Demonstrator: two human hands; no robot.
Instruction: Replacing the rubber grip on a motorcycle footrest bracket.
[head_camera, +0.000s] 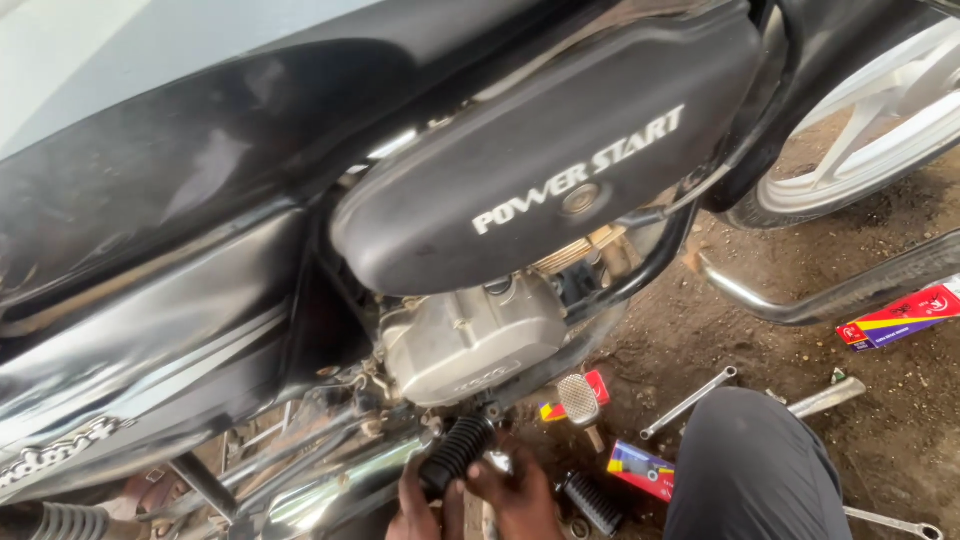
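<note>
At the bottom edge of the view, the fingers of both hands close round a black ribbed rubber sleeve (457, 452), which sits on a peg under the motorcycle's engine and slants from upper right down to lower left. The left hand (420, 505) comes up from below with its fingers curled against the lower end of the sleeve; only the knuckles and the back of the hand show, the wrist being cut off by the frame. The right hand (520, 495) lies just beside it, thumb and fingertips pinching the sleeve near its middle, knuckles raised and the back of the hand turned toward the camera. The two hands touch or nearly touch each other below the sleeve.

Directly above them is the silver engine casing (470, 340), and over that the black side cover (540, 150) of the motorcycle. A metal foot lever with a cross-hatched pad (579, 398) stands just to the right of the sleeve. A second ribbed black rubber piece (592, 502) lies on the dirt ground near the right hand, beside a small colourful box (640, 468). The person's knee in dark trousers (750, 470) fills the lower right. Behind it a spanner (688, 402) rests on the ground, and a red and yellow box (900, 318) lies near the chrome exhaust pipe (830, 295).
</note>
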